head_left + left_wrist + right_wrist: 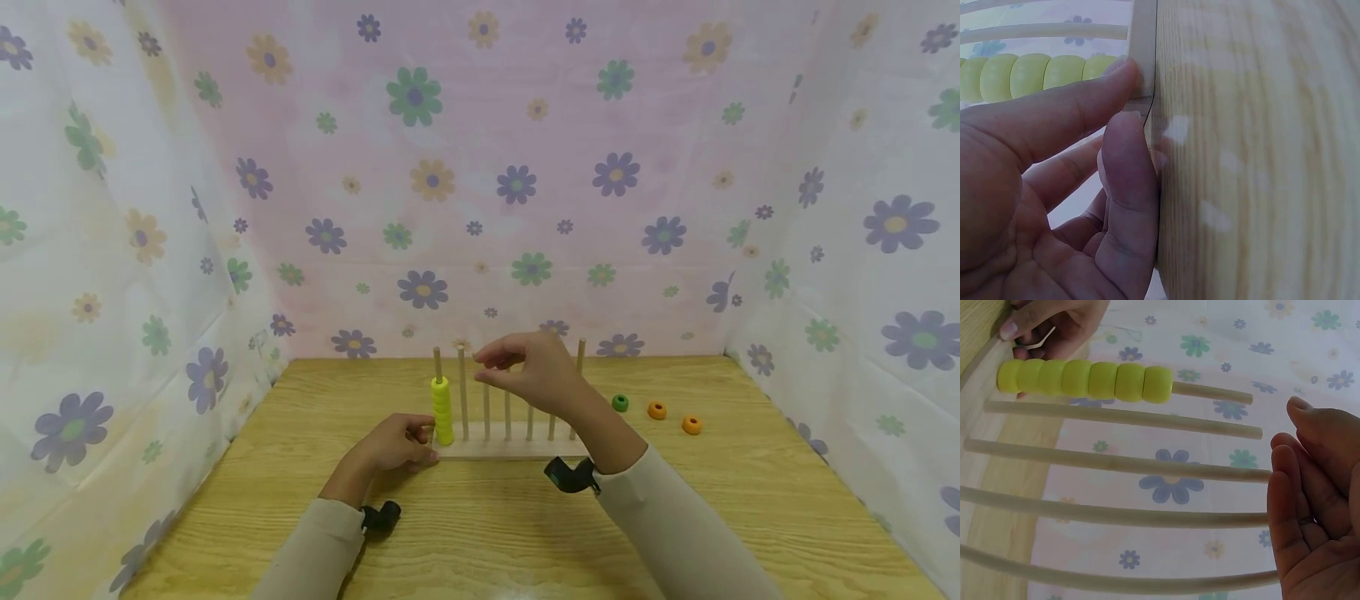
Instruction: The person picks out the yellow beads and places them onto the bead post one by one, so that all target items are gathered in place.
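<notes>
A wooden peg rack (510, 450) stands on the table, with several upright pegs on a pale base. Yellow beads (442, 412) are stacked on its leftmost peg, whose top stays bare. My left hand (393, 446) is at the rack's left end, beside the lowest beads; its thumb and fingertips hold the end of the base (1143, 50). Above the pegs, near the tops of the second and third, hovers my right hand (536, 375), fingers loosely bent and thumb apart from them. Nothing shows between its fingers in the right wrist view, where the pegs end beside the fingertips.
To the right of the rack lie a green bead (620, 403) and two orange beads, one nearer (692, 426) and one farther (657, 410). Flowered cloth (487, 208) hangs behind the wood-grain table (480, 533) and along both sides.
</notes>
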Demonstrator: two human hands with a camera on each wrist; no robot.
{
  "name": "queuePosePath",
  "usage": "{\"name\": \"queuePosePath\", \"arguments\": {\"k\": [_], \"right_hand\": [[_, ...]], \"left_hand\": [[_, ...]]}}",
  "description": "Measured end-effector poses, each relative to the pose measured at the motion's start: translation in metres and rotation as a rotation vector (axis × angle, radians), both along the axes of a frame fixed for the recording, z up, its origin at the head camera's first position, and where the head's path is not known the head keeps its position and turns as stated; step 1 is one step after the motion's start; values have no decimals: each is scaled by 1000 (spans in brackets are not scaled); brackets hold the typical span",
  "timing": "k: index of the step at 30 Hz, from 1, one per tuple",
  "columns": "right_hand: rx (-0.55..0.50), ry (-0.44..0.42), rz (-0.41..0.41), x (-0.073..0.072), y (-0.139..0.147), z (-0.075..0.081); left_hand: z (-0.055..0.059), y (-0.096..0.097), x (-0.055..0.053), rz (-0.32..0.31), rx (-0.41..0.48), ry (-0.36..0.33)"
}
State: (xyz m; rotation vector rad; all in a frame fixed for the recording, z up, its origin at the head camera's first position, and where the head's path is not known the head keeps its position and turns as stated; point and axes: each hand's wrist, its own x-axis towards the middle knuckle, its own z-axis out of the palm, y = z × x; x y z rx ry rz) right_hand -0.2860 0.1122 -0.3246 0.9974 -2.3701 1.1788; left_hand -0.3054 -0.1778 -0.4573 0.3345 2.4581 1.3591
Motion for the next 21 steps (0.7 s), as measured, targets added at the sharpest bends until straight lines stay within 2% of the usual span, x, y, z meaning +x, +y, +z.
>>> {"name": "queuePosePath", "arguments": {"k": [5, 11, 21], "right_hand": [[9, 11, 14, 5, 11, -8], [16, -10, -23, 11, 27, -21], [3, -25, 25, 16, 41, -37]], "left_hand": [[0, -1, -1, -8, 0, 6], [-1, 0, -2, -20, 22, 4], [-2, 0, -2, -7, 29, -11]]}}
